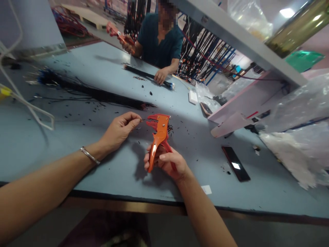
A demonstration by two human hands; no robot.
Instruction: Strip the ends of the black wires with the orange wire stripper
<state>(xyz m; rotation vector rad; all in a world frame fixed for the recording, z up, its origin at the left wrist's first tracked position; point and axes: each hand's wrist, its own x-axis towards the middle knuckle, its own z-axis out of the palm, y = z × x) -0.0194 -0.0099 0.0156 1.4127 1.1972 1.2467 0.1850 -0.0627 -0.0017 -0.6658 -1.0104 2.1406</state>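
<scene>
My right hand (pixel 172 163) is wrapped round the handles of an orange and red wire stripper (pixel 161 128), held upright above the table. Its red jaws point left and stand apart. Just left of them, my left hand (pixel 123 128) pinches a thin black wire (pixel 143 119) between thumb and fingertips. The wire's short end sticks out towards the jaws; a small gap seems to lie between them. Behind my hands a long bundle of black wires (pixel 102 94) lies across the table. Small black scraps (pixel 171 129) are scattered behind the stripper.
Across the blue-grey table (pixel 108 181) a co-worker (pixel 160 41) holds another red stripper (pixel 119 36) and rests a hand on a second wire bundle (pixel 141 73). A phone (pixel 235 164) lies at right, near plastic bags (pixel 290 154) and a shelf post (pixel 239 99). A white cable (pixel 31 106) hangs at left.
</scene>
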